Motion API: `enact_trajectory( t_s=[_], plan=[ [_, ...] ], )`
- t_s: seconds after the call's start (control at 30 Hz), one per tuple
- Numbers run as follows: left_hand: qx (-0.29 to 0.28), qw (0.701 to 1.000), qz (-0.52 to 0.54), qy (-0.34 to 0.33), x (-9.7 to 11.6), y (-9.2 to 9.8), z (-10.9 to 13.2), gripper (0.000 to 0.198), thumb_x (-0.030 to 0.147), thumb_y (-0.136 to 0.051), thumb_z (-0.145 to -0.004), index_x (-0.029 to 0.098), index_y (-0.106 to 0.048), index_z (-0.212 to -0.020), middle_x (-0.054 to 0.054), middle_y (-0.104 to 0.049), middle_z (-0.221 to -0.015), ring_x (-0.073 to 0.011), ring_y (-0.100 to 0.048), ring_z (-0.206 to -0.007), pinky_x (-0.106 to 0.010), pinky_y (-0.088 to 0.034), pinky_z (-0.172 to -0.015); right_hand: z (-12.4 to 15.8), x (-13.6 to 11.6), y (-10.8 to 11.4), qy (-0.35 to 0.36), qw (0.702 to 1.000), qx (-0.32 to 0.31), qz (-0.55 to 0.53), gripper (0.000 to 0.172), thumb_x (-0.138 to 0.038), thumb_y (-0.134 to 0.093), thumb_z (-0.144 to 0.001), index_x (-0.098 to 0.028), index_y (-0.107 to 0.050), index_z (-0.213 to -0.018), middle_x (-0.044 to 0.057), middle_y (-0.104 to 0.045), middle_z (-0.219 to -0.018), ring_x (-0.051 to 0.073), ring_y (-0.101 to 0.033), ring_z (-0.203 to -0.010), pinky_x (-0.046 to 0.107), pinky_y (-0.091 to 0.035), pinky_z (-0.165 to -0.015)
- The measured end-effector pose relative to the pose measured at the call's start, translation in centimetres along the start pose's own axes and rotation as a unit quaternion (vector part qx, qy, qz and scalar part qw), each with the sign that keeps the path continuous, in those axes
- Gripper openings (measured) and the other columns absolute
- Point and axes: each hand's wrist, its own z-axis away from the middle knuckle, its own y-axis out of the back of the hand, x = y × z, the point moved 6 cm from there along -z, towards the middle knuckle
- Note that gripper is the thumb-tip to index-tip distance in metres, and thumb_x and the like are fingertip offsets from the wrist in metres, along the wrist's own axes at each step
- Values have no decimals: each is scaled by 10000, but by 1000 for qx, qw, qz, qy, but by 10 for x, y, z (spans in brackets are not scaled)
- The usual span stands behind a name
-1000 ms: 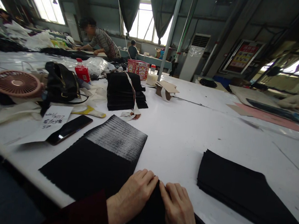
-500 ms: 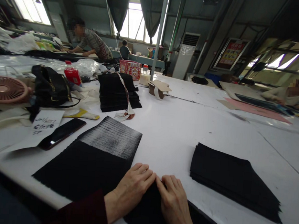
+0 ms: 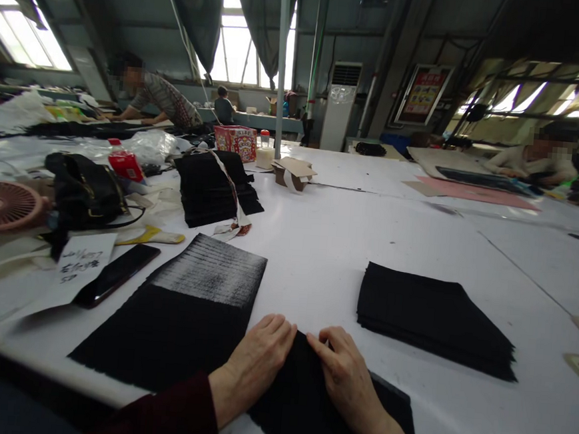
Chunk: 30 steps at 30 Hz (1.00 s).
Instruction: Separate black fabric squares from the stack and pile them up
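A black fabric piece (image 3: 299, 405) lies in front of me under both palms. My left hand (image 3: 258, 358) is closed, its fingertips pressed together at that piece's far corner. Thumb and index of my right hand (image 3: 345, 368) are pinched at the same edge a little to the right, with the other fingers curled. Left of them lies a stack of black fabric panels (image 3: 170, 331), its far end covered by a whitish, ribbed-looking patch (image 3: 215, 271). A neat pile of cut black pieces (image 3: 432, 318) rests to the right of my hands.
A phone (image 3: 117, 274) and a handwritten paper slip (image 3: 82, 264) lie at left, near a black bag (image 3: 88, 188) and a pink fan (image 3: 2, 206). Beyond stand a tied black fabric bundle (image 3: 216, 188) and a small carton (image 3: 293, 170). Co-workers bend over far tables.
The view has swung slightly rightward, so the background sits further left. My right hand has drawn slightly away from the left, widening the gap between the fingertips along the fabric edge.
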Motion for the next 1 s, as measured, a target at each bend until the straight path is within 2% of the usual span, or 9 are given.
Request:
enact_trajectory(
  t_s=[0.17,0.37,0.47,0.57,0.67,0.77,0.87,1.0],
  plan=[
    [-14,1000,-13,1,7,3,-1,485,64,-435,-895,142,-437,-1374,-89,-604,-1058,-239,-558,-969,-380,-446,-907,7,2,5,-3,1000,-10,5,379,-48,-400,-941,-194,-596,-1231,75,-536,-935,206,-499,-876,377,-472,-769],
    [-17,999,-18,-24,15,1,-5,474,39,-415,-885,115,-456,-1351,-108,-575,-1219,-235,-520,-1142,-364,-392,-1027,14,5,10,-15,1000,-17,10,333,-50,-430,-937,-169,-613,-1188,70,-548,-925,204,-494,-877,365,-462,-782],
    [-30,999,-39,-21,19,-4,-6,511,23,-405,-881,94,-418,-1387,-112,-590,-1178,-228,-549,-1091,-365,-425,-1002,18,7,12,-19,1000,-17,12,313,-59,-442,-937,-169,-623,-1167,71,-552,-928,202,-489,-873,364,-456,-782],
    [-37,998,-49,-17,23,-5,-6,570,30,-415,-882,128,-361,-1441,-101,-595,-1133,-233,-567,-1040,-385,-458,-959,22,9,15,-27,999,-18,11,311,-55,-438,-935,-170,-627,-1153,70,-554,-924,200,-487,-871,358,-452,-781],
    [-39,997,-55,-29,27,-5,-8,556,30,-421,-875,125,-395,-1422,-119,-584,-1171,-256,-547,-1104,-410,-441,-987,25,10,19,-35,999,-25,6,314,-47,-446,-926,-177,-628,-1146,67,-556,-926,198,-491,-880,354,-449,-795],
    [-36,997,-56,-46,32,-7,-11,536,1,-409,-863,81,-422,-1393,-131,-560,-1243,-244,-520,-1159,-372,-415,-1024,29,11,22,-41,999,-29,4,309,-47,-461,-922,-180,-629,-1144,68,-560,-939,198,-495,-889,356,-445,-811],
    [-40,997,-54,-49,36,-9,-12,550,-5,-412,-861,68,-397,-1406,-117,-581,-1186,-225,-555,-1073,-353,-447,-981,33,14,26,-44,999,-29,1,307,-53,-458,-928,-185,-627,-1148,69,-561,-946,200,-493,-899,360,-440,-819],
    [-39,996,-63,-43,43,-6,-14,611,21,-433,-864,136,-338,-1456,-99,-589,-1113,-236,-574,-994,-383,-495,-892,41,17,30,-48,998,-27,-8,302,-38,-445,-925,-180,-632,-1116,72,-559,-946,202,-488,-898,361,-437,-819]
  ],
)
